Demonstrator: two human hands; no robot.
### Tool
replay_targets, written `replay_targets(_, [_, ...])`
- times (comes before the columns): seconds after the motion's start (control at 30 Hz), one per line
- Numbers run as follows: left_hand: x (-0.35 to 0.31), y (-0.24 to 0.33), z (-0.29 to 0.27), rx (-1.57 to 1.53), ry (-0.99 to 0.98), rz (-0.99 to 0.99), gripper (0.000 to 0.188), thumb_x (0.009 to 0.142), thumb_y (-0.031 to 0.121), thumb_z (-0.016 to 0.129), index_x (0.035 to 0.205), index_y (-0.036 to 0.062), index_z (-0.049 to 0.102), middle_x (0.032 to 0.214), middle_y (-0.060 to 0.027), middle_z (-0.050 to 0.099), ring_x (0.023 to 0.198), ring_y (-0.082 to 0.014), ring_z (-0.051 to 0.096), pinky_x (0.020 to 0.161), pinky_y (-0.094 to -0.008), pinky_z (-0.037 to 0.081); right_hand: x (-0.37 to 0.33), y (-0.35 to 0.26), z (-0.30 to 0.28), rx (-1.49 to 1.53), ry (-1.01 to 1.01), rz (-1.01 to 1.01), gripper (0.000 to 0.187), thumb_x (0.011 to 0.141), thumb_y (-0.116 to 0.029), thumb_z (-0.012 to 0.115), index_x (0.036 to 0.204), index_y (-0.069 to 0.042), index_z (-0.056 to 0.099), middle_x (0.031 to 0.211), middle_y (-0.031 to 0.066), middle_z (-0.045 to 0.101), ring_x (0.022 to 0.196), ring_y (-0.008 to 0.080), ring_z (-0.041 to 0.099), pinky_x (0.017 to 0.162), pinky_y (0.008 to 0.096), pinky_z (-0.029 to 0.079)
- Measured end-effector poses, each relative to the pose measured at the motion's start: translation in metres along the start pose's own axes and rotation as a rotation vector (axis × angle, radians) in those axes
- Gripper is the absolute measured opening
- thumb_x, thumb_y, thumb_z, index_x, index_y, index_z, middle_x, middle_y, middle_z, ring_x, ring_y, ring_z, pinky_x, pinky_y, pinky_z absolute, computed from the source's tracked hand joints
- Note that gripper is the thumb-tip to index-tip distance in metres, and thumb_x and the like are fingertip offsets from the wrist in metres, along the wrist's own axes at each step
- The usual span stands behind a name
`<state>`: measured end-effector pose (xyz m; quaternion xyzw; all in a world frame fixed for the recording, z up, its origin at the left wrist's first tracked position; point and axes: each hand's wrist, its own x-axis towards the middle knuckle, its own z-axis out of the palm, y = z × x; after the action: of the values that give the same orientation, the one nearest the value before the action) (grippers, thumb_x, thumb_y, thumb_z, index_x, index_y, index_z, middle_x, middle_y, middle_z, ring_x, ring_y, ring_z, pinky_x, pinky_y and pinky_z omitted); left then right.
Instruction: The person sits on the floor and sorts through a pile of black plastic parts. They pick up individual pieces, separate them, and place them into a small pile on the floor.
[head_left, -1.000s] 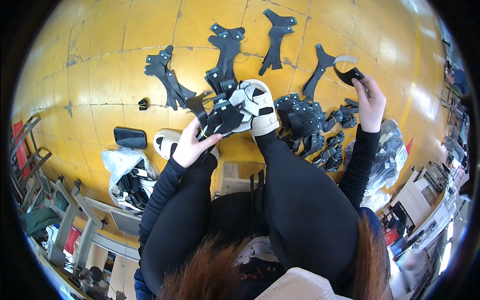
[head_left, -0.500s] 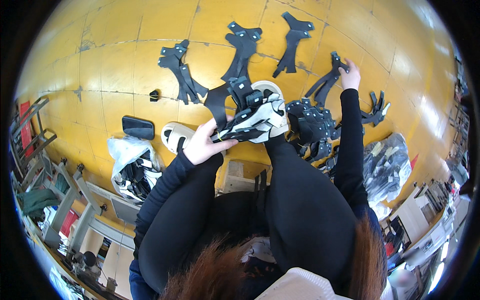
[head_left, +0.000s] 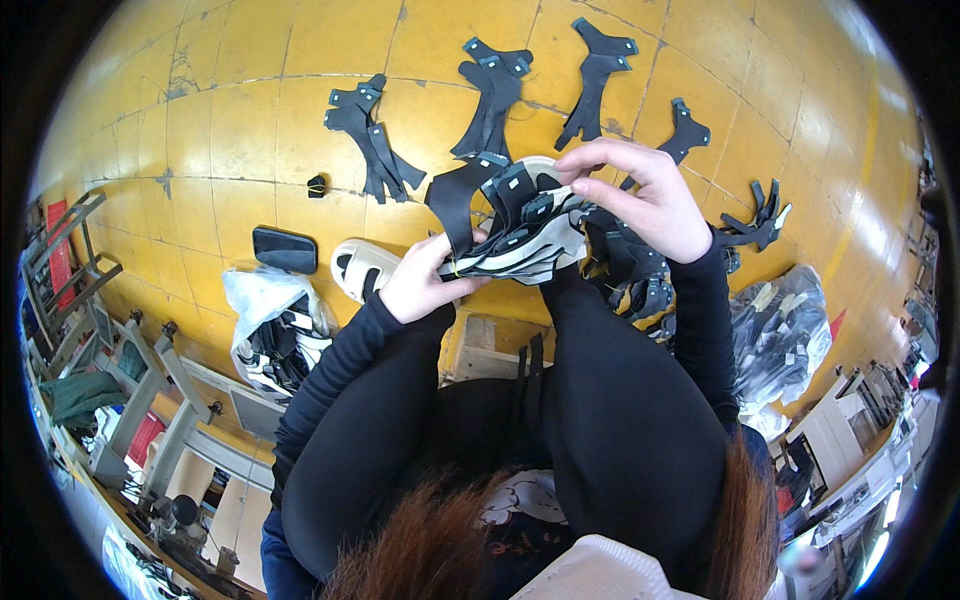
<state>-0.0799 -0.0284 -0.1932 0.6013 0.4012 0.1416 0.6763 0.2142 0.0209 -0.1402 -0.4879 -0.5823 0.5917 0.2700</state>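
My left hand point(head_left: 422, 282) is closed on a layered bundle of black and pale grey shoe-upper pieces point(head_left: 520, 258), held above my knees. A broad black piece point(head_left: 456, 200) sticks out of it to the left. My right hand point(head_left: 650, 200) is at the bundle's far right edge, thumb and fingers pinched on a black shoe-upper piece point(head_left: 540, 203); part of their grip is hidden. Several flat black pieces lie in small piles on the floor, such as the left pile point(head_left: 366, 135), the middle pile point(head_left: 492, 95) and the right piece point(head_left: 690, 130).
A heap of black pieces point(head_left: 625, 260) lies beside my right knee. Plastic bags of pieces stand left point(head_left: 270, 335) and right point(head_left: 785, 330). A phone point(head_left: 284, 250) and a small black object point(head_left: 317, 186) lie on the yellow floor. My feet wear cream sandals point(head_left: 362, 268).
My right hand has come from the right-hand floor pile back to the bundle. Less black material shows at that pile now. My left hand still holds the bundle.
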Motion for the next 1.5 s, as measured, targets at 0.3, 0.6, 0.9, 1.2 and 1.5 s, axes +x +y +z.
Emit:
replay_targets(0.3, [-0.002,-0.003,-0.002,0.104,0.030,0.068,0.050,0.069,0.005,0.072,0.117,0.0065,0.056,0.097,-0.0133,0.063,0.088,-0.0289,0.061,0.081,-0.0349,0.046,0.001,-0.002,0.023,0.017,0.026,-0.196,0.013,0.077,0.003,0.067,0.089,-0.001,0.065,0.089,0.0085,0.066,0.085,0.0198,0.062,0.078,0.0300,0.048])
replay_targets(0.6, [-0.002,-0.001,-0.007,0.233,0.023,0.134,0.052,0.065,0.004,0.069,0.115,0.0077,0.057,0.099,-0.0130,0.063,0.090,-0.0329,0.059,0.081,-0.0377,0.045,-0.011,-0.007,0.017,0.265,-0.122,0.059,0.012,0.078,0.005,0.064,0.090,0.000,0.065,0.086,0.0087,0.066,0.085,0.0202,0.062,0.076,0.0306,0.048])
replay_targets(0.9, [0.000,-0.001,-0.010,0.408,-0.001,0.257,0.052,0.063,0.006,0.071,0.113,0.0100,0.059,0.101,-0.0113,0.063,0.095,-0.0337,0.058,0.084,-0.0396,0.044,-0.006,0.002,0.017,0.132,-0.256,-0.038,0.010,0.087,-0.004,0.061,0.095,0.000,0.066,0.091,0.0064,0.065,0.083,0.0129,0.058,0.074,0.0260,0.045])
replay_targets(1.2, [0.002,0.003,-0.010,0.643,-0.043,0.434,0.039,0.062,0.011,0.074,0.100,0.0123,0.062,0.092,-0.0057,0.063,0.091,-0.0272,0.060,0.083,-0.0380,0.044,0.005,0.037,0.050,0.538,0.040,0.370,0.044,0.092,-0.010,0.059,0.132,-0.001,0.043,0.105,0.0058,0.062,0.097,0.0121,0.058,0.088,0.0255,0.045])
replay_targets(1.5, [0.002,-0.006,-0.011,0.833,-0.112,0.533,0.017,0.064,0.014,0.070,0.075,0.0135,0.057,0.071,-0.0019,0.053,0.077,-0.0223,0.056,0.078,-0.0353,0.043,0.000,0.022,0.034,0.484,-0.132,0.242,0.031,0.078,0.007,0.061,0.107,-0.002,0.059,0.101,-0.0005,0.059,0.093,0.0080,0.055,0.082,0.0239,0.045])
